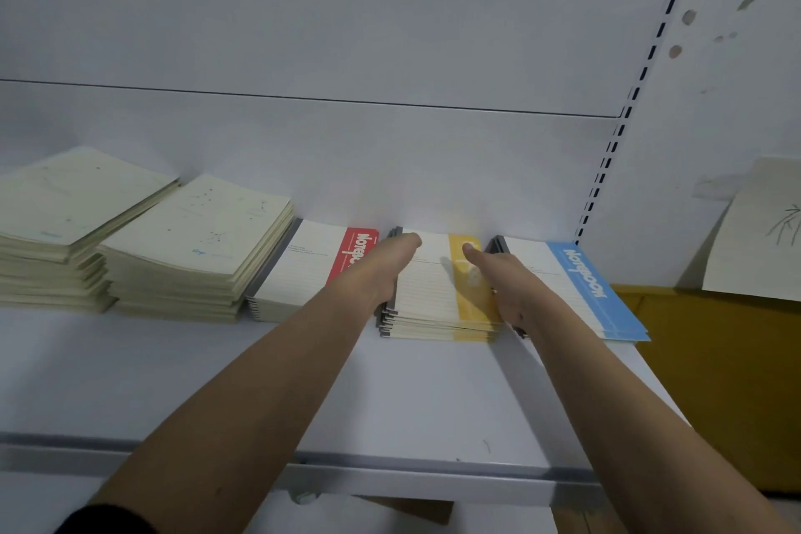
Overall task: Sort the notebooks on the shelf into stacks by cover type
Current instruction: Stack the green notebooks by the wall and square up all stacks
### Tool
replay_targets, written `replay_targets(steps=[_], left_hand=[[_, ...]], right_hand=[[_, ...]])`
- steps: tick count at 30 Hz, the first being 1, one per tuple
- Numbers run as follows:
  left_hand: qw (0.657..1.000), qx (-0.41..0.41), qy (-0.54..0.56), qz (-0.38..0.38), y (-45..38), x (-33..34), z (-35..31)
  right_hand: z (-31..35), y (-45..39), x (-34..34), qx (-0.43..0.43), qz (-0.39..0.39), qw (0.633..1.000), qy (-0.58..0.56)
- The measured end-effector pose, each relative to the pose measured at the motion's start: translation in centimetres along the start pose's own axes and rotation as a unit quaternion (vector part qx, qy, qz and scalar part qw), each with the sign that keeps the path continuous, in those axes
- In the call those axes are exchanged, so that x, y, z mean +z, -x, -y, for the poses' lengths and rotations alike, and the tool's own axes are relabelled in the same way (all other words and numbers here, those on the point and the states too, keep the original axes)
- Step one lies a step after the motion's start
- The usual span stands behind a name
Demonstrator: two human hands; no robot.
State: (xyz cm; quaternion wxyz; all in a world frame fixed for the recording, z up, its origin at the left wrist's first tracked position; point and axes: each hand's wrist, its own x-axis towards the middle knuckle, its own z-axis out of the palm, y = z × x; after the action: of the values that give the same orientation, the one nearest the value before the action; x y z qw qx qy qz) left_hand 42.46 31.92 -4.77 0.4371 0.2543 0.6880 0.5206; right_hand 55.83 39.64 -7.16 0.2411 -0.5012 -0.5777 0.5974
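A: Starting at the left of the frame, we see two stacks of pale cream soft-cover notebooks with faint constellation prints: the far-left stack (56,230) and, touching its right side, a second cream stack (190,247).

B: Just beside those we have the stack of white lined notebooks with a red title band (303,269) and grey spiral edge, all on the white metal shelf (216,369).

A: In the middle sits the stack of white lined notebooks with a yellow band (433,299). Our left hand (385,269) lies along its left edge, thumb on the top cover and the fingers down the stack's side, out of view, so we cannot tell how tightly it grips.

B: Our right hand (498,273) is at the stack's right edge, thumb resting on the yellow band, fingers dropping between this stack and the next. We cannot tell whether those are curled.

A: To the right lies the stack of white lined notebooks with a blue band (594,290), close beside the yellow one.

B: At the far right edge, a cream sheet with a plant sketch (754,234) leans over a mustard-yellow surface (715,360).
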Motion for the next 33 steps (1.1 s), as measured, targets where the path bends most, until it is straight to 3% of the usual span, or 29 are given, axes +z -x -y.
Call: replay_targets(steps=[2,4,5,8,9,12,15,18,20,23,25,30,33], left_hand=[[0.995,0.031,-0.098,0.006,0.1,-0.3,0.3],[0.962,0.105,-0.249,0.044,1.4,-0.6,0.8],[0.927,0.147,-0.335,0.077,2.3,-0.7,1.2],[0.771,0.236,-0.575,0.138,4.0,-1.8,3.0],[0.752,0.241,-0.597,0.142,3.8,-2.3,3.7],[0.774,0.253,-0.570,0.107,3.3,-3.2,4.4],[0.719,0.311,-0.619,0.062,2.8,-3.3,3.7],[0.681,0.329,-0.651,0.061,2.1,-3.7,3.3],[0.688,0.330,-0.643,0.067,2.0,-3.9,3.4],[0.718,0.330,-0.608,0.076,1.6,-3.9,3.9],[0.715,0.341,-0.605,0.080,1.3,-3.7,4.3],[0.696,0.367,-0.617,0.030,1.1,-3.5,5.1],[0.676,0.339,-0.654,0.015,2.1,-3.1,5.3]], right_hand=[[-0.4,1.0,-0.6,-0.038,0.014,0.998,0.038],[-1.5,2.0,-1.0,-0.082,0.030,0.993,0.085],[-2.2,2.6,-1.0,-0.088,0.038,0.990,0.107],[-3.6,4.3,-1.0,-0.112,0.083,0.969,0.202],[-3.8,4.4,-1.2,-0.113,0.087,0.964,0.225],[-3.4,4.7,-1.4,-0.132,0.074,0.931,0.333],[-2.8,4.4,-1.1,-0.163,0.034,0.886,0.432],[-2.6,4.0,-1.0,-0.175,0.058,0.871,0.456],[-2.9,3.7,-1.2,-0.169,0.069,0.896,0.406],[-4.0,3.7,-1.0,-0.158,0.057,0.956,0.241],[-4.2,3.6,-0.3,-0.135,0.034,0.980,0.141],[-3.0,4.2,0.9,-0.119,0.020,0.987,0.108],[-2.3,4.9,0.1,-0.109,0.025,0.987,0.118]])
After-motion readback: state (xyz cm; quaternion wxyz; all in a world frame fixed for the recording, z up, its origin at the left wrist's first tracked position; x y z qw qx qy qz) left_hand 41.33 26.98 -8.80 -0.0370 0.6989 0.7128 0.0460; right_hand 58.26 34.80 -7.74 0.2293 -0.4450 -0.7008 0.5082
